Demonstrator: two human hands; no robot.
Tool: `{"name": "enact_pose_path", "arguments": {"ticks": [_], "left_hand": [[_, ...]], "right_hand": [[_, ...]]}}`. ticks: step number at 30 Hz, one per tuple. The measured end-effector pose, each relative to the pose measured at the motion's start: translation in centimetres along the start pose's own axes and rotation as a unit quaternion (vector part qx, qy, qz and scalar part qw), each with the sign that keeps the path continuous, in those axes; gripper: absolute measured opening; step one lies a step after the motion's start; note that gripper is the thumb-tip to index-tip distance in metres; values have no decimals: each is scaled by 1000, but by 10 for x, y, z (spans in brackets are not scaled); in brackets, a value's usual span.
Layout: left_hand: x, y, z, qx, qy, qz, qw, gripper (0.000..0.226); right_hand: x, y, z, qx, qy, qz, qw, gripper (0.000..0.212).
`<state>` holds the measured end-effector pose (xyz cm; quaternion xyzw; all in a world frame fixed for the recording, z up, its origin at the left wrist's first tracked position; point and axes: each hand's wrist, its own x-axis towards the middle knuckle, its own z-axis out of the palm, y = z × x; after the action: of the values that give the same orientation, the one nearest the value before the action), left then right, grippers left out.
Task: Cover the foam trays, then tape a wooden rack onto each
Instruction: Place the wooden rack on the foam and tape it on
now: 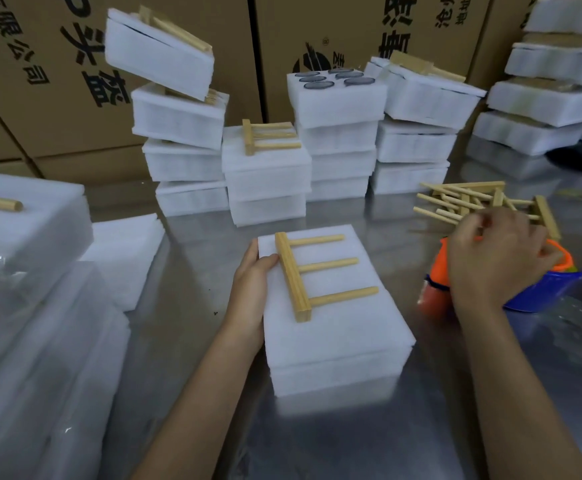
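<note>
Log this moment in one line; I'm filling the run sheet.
left hand: steadies covered tray | rack: untaped | right hand: on tape dispenser

A rack [313, 271] lies on the covered tray [338, 327]. Left of the tray lie foam sheets [126, 258]. Behind it stand tray stacks [282, 161]. To its right sits a tape dispenser [539, 285], with loose racks [473, 202] behind that.
</note>
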<state>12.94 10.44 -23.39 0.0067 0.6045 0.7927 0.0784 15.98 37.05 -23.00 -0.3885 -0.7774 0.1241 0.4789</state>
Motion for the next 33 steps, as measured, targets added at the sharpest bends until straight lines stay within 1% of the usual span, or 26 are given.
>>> {"name": "enact_pose_path", "arguments": {"ticks": [2,8,11,13,15,17,18,19,20,21,22,23,25,26,29,30,32,33], "left_hand": [[-1,0,0,-9,-1,0,1000,32],[-1,-2,-1,-9,-2,-2,1000,28],[0,-2,-1,-14,-1,3,1000,27],[1,-3,-3,-5,3,5,1000,27],[3,-4,-5,20,3,8,1000,26],[3,-2,-6,51,8,9,999,26],[2,0,-6,65,12,10,998,29],[1,2,-6,76,23,9,997,38],[-1,4,-6,94,46,11,994,48],[-3,8,-6,127,73,27,989,54],[-5,13,-6,169,89,59,980,53],[-8,19,-5,208,89,96,969,46],[-17,32,3,251,57,150,955,32],[-23,37,11,254,35,170,952,29],[-41,45,43,275,-37,220,935,25],[-44,46,57,291,-73,215,929,26],[-48,46,82,311,-156,143,926,30],[-49,47,93,296,-191,102,930,28]], "right_hand": [[4,10,0,-30,0,29,999,40],[8,29,-5,-48,45,85,994,45],[10,32,-8,-17,43,87,995,46],[13,31,-12,16,25,81,996,44],[15,30,-16,69,19,76,995,41],[16,23,-21,161,26,83,983,37],[16,17,-22,213,25,93,972,39],[16,12,-23,258,17,103,960,41],[16,6,-25,295,2,115,949,43],[16,1,-26,328,-22,130,935,45],[16,-4,-26,367,-51,155,916,46],[16,-9,-26,408,-82,190,889,46],[17,-17,-26,470,-134,262,832,49],[18,-19,-25,480,-151,283,816,50],[15,-21,-26,481,-197,294,802,46],[14,-22,-27,480,-206,288,803,44],[13,-24,-29,476,-212,279,807,41],[12,-24,-30,476,-212,276,808,40]]}}
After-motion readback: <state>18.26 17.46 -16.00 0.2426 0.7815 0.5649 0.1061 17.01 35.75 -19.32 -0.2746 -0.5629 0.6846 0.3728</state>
